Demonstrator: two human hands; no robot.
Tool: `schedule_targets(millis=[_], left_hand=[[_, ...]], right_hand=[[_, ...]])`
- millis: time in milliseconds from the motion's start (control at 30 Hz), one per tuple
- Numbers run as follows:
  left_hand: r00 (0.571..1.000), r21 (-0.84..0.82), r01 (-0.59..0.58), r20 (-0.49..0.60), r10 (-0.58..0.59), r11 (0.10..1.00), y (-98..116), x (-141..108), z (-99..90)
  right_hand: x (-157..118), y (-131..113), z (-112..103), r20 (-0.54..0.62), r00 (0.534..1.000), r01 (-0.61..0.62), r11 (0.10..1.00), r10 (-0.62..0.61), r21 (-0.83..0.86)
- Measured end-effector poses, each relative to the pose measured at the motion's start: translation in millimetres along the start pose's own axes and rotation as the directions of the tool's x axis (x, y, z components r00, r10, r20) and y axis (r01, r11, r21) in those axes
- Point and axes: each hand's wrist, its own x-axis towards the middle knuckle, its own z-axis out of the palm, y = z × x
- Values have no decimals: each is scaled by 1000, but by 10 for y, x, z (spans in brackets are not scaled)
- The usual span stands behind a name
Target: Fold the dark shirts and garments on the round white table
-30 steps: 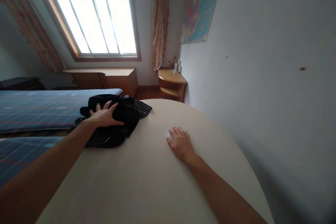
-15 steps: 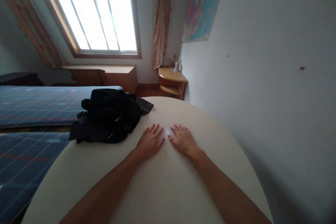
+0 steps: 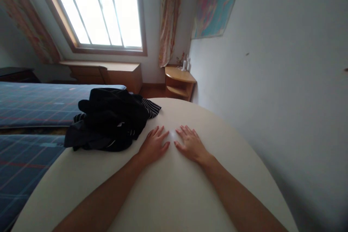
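Both of my hands rest palm down on a round white table (image 3: 174, 188), a small gap between them. My left hand (image 3: 153, 145) lies flat with its fingers spread, holding nothing. Just to its left is a crumpled heap of black clothing (image 3: 108, 119) with striped edges, close to the hand but apart from it. My right hand (image 3: 190, 144) is also flat, fingers spread and pointing away from me, touching only the tabletop.
Blue plaid mattresses (image 3: 29, 103) lie left of the table. Along the right runs a white wall (image 3: 272, 98). Beyond the table stand a wooden corner shelf (image 3: 181, 76) with small items on it and a wooden desk (image 3: 119, 66) under the window (image 3: 100, 11).
The camera view has shifted slightly, so the table and clothing appear a bit larger. Both hands stay flat in the same place on the table.
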Motion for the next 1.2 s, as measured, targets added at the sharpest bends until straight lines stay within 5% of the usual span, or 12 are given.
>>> schedule_targets(millis=[367, 967, 1067, 1200], left_hand=[[998, 26, 10, 63, -12, 1000, 33, -6, -43], [1000, 41, 15, 11, -15, 999, 60, -7, -48], [997, 94, 41, -75, -34, 995, 95, 30, -186], [952, 215, 174, -286, -109, 961, 55, 82, -620]], right_hand=[[2, -17, -30, 22, 1000, -11, 1000, 10, 3], [6, -17, -24, 37, 999, -9, 1000, 10, -16], [5, -23, -32, 37, 999, -11, 1000, 11, -18], [2, -25, -34, 39, 999, -15, 1000, 15, -13]])
